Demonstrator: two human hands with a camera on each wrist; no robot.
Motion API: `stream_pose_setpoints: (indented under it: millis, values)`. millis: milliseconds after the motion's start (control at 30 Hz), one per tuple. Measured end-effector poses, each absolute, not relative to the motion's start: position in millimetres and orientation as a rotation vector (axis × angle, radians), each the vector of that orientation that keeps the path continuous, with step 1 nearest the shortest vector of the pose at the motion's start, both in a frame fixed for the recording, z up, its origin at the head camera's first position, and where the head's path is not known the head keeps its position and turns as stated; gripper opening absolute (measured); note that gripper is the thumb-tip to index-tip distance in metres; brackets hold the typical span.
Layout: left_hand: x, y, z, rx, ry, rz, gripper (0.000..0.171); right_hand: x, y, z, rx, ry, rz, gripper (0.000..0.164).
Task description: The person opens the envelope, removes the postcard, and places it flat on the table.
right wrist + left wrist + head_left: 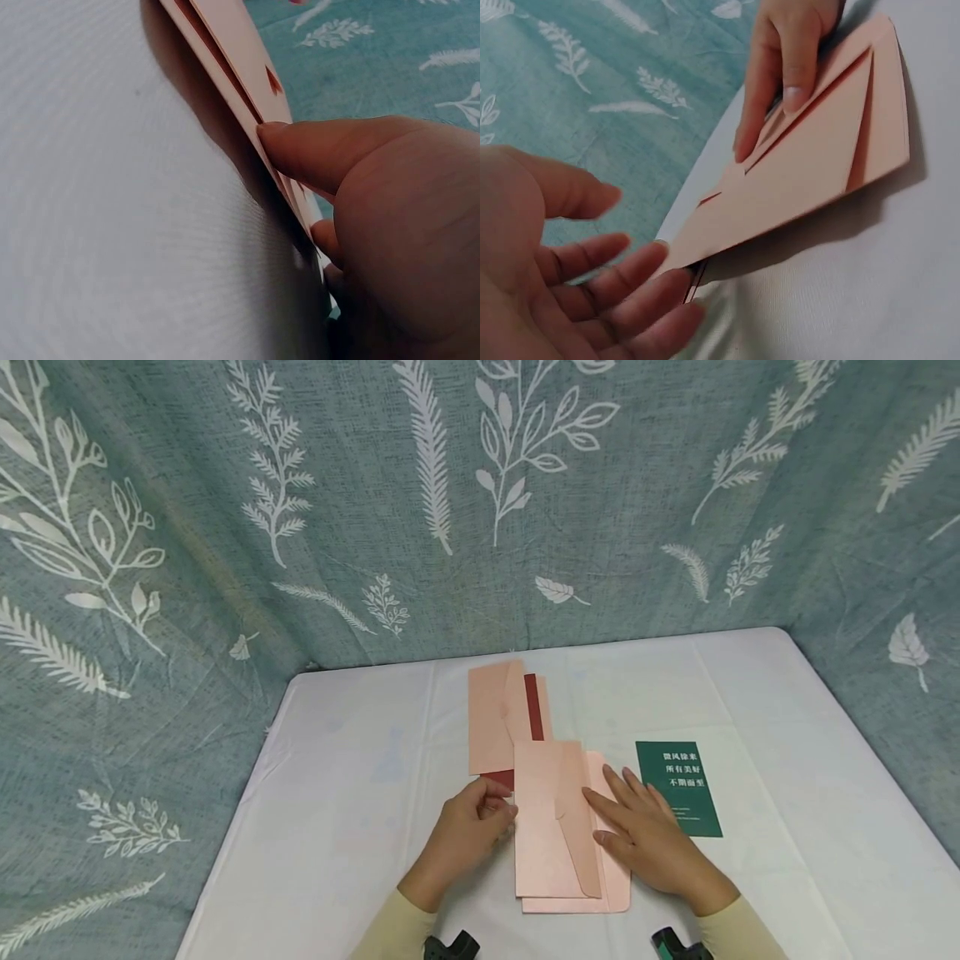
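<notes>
A pink envelope (538,835) with a slanted flap lies in front of me, over another pink piece (617,889) that shows along its right and bottom edges. My right hand (641,827) rests on their right side with extended fingers; in the right wrist view its thumb (300,150) touches the layered pink edge. My left hand (468,831) is at the envelope's left edge. In the left wrist view, the left hand (570,277) has loosely bent fingers beside the envelope (780,180), nothing gripped, while the right hand (795,52) presses its fingertips on the flap side.
Farther back lies another pink envelope (491,718), partly overlapped by the front one, with a dark red strip (534,706) beside it. A green card (671,793) with white writing lies right of my right hand. A leaf-patterned curtain (465,602) borders the white table (352,760).
</notes>
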State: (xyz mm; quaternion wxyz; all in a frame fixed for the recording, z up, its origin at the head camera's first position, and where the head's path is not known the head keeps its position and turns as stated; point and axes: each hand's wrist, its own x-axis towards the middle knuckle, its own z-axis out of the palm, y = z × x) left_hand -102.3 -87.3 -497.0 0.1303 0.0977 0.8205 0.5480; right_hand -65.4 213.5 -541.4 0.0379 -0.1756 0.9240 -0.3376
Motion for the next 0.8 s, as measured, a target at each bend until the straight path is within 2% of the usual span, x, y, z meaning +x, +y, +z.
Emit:
stream_pose_setpoints:
  millis: [167,400,633,800]
  values:
    - [-105,-84,-498,0.505,2.563,1.444,0.032,-66,213,-542,-0.533,2.844,-1.024,0.060]
    - [-107,-83,-504,0.818,2.665,1.087,0.071,-66,212,-540,-0.530,2.848,-1.011,0.061]
    - [-106,-83,-514,0.943,2.584,0.832,0.094,-66,213,-540,-0.540,2.853,-1.024,0.059]
    - [-107,-83,-522,0.980,2.545,0.760,0.100,-66,213,-541,-0.533,2.847,-1.031,0.059]
